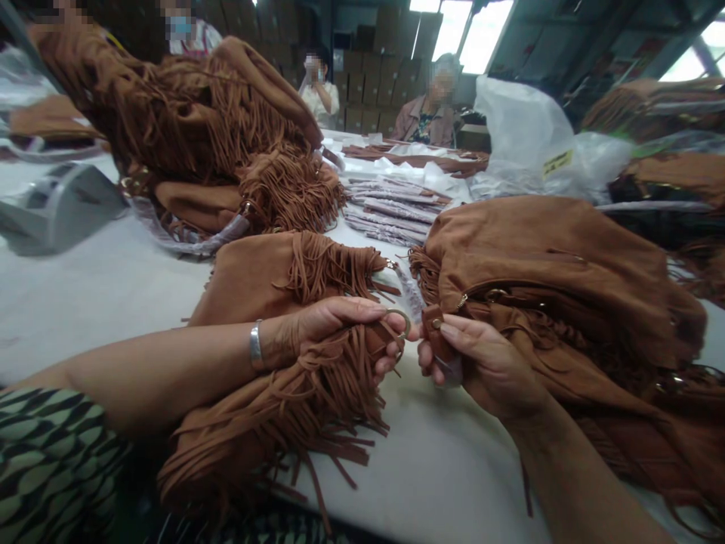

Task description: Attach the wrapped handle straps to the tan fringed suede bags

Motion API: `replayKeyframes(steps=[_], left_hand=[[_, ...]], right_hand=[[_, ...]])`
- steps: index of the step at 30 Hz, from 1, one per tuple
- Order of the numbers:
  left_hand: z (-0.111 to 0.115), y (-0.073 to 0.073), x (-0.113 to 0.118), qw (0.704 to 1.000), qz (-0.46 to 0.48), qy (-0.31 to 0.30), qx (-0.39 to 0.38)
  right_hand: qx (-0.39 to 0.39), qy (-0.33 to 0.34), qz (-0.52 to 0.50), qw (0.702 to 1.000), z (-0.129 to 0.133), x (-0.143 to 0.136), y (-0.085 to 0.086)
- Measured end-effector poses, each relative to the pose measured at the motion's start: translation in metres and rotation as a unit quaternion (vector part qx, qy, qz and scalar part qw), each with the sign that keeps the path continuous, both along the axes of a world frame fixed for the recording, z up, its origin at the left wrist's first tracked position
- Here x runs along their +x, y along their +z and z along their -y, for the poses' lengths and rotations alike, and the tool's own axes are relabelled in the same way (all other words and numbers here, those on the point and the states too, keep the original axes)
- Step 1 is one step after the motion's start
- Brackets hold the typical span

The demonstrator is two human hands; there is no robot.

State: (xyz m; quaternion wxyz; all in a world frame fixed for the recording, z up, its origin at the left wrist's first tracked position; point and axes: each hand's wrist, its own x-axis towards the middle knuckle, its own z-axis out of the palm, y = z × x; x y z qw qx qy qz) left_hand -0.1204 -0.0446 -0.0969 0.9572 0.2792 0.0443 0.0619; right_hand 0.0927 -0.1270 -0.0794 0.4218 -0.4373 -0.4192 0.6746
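My left hand [351, 332] is closed on a metal ring [403, 323] at the end of a brown fringed bag [266, 408], whose strips hang over the white table's near edge. Just to the right, my right hand [481, 351] pinches a brown leather strap end [437, 332] with a small metal stud. Clear plastic wrapping shows below that strap end. Ring and strap end are close together; whether they touch is hard to tell. Behind my left hand lies a flat brown fringed piece [249, 276].
A large pile of brown fringed bags [226, 128] stands at the back left, beside a grey device [62, 204]. More brown bags [544, 249] lie at the right. Plastic-wrapped straps [396, 211] and plastic bags [521, 136] are farther back. People are across the table.
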Motion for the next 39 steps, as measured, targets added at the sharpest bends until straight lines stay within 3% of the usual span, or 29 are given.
replayKeyframes(steps=[3,9,18,25,29,34,37,39], left_hand=[[0.001,0.004,0.001,1.000,-0.010,-0.004,-0.019],[0.001,0.002,0.000,1.000,-0.003,0.001,0.026],[0.001,-0.003,0.004,0.996,-0.058,0.015,0.065],[0.002,-0.001,0.005,0.989,-0.080,0.027,0.122],[0.003,0.001,0.006,0.985,-0.108,0.030,0.134],[0.006,0.003,0.009,0.969,-0.147,0.064,0.188],[0.008,0.007,0.010,0.930,-0.182,0.103,0.303],[0.008,0.009,0.010,0.874,-0.211,0.121,0.420]], right_hand=[[-0.007,-0.001,0.005,1.000,-0.001,0.001,-0.002],[-0.015,0.002,-0.002,1.000,-0.001,0.001,-0.001],[0.068,-0.047,0.149,0.985,0.005,0.005,0.005],[0.088,-0.013,0.228,0.970,0.005,0.002,0.008],[0.146,-0.005,0.346,0.927,0.007,0.003,0.012],[0.251,0.047,0.480,0.840,0.008,0.001,0.012],[0.279,0.065,0.526,0.801,0.009,-0.002,0.008],[0.301,0.056,0.561,0.769,0.012,-0.005,0.006]])
